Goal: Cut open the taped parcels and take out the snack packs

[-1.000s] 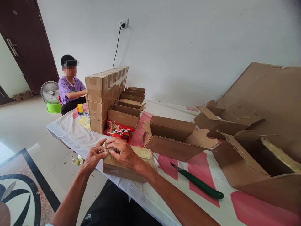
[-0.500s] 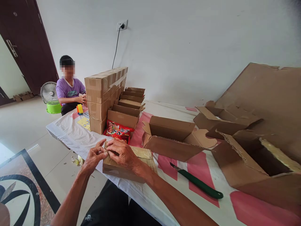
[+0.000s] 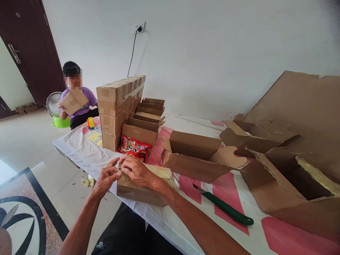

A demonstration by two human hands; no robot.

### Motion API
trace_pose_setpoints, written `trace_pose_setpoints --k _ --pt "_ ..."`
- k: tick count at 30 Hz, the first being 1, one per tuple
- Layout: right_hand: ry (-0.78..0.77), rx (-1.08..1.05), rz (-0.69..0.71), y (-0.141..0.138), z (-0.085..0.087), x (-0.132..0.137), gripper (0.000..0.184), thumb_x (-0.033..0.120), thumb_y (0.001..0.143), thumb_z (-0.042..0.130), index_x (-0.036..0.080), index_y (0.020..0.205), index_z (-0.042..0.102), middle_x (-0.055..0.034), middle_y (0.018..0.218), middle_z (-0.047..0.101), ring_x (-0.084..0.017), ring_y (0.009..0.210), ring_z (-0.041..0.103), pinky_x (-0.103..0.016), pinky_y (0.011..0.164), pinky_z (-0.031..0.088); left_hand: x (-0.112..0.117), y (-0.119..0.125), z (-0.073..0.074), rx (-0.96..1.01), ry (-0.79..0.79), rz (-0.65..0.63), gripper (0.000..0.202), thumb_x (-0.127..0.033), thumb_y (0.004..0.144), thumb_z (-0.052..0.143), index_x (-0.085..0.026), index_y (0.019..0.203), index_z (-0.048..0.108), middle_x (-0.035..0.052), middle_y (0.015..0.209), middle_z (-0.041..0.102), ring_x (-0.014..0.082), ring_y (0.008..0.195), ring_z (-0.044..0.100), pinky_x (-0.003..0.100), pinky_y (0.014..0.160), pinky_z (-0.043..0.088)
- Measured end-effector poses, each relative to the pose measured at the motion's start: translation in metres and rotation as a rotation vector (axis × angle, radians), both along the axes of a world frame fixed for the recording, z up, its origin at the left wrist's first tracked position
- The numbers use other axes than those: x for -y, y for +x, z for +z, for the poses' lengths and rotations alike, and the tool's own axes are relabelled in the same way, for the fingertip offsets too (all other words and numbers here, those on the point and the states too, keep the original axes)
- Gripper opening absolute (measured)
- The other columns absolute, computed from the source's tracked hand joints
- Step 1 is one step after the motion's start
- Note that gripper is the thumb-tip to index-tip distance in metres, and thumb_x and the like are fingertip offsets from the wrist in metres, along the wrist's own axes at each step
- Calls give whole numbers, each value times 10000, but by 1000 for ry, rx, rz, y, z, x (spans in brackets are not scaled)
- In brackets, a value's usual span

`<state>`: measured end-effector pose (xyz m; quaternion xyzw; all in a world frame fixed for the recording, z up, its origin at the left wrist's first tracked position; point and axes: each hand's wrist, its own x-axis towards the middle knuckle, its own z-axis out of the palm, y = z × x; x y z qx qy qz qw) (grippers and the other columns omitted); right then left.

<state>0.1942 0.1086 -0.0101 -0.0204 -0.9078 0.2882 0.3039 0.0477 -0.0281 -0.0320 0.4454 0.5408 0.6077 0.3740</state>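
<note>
A closed cardboard box (image 3: 143,195) with yellowish tape on its top lies in front of me at the table's near edge. At its left end my left hand (image 3: 107,177) is closed, thumb and fingers on the end edge. My right hand (image 3: 138,173) reaches over the top, its bent fingers pinched on the same edge and almost touching the left thumb. Whether they also pinch a bit of tape is too small to tell. Just beyond the box lies a red food packet (image 3: 135,148). To the right rests a green-handled knife (image 3: 225,208), blade pointing away to the left.
Taped boxes stand in a stack (image 3: 107,102) beyond the packet, beside a row of open boxes (image 3: 140,132). More open boxes (image 3: 196,166) fill the right side. A tape roll (image 3: 91,122) lies at the far left. A person (image 3: 86,97) sits there holding a cardboard piece (image 3: 73,102).
My hands stay at the box's left end with only small finger movements. The person across has raised a flat cardboard piece to chest height and leaned left.
</note>
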Motion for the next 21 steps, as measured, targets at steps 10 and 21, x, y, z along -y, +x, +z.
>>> trace_pose_setpoints --k 10,21 --pt "-31 88 -6 -3 4 -2 244 122 995 487 232 805 594 -87 1105 658 -244 1078 635 -462 1019 543 7 14 -2 -282 15 238 299 -446 906 751 -221 709 749 114 1574 604 400 1494 506 542 1285 308" --pt "-47 16 -10 -4 -2 -4 237 101 988 519 231 792 549 -70 1118 640 -204 1029 614 -402 980 529 3 22 -17 -616 218 535 118 -318 940 736 -239 872 792 121 1351 730 305 1261 693 505 1086 554"
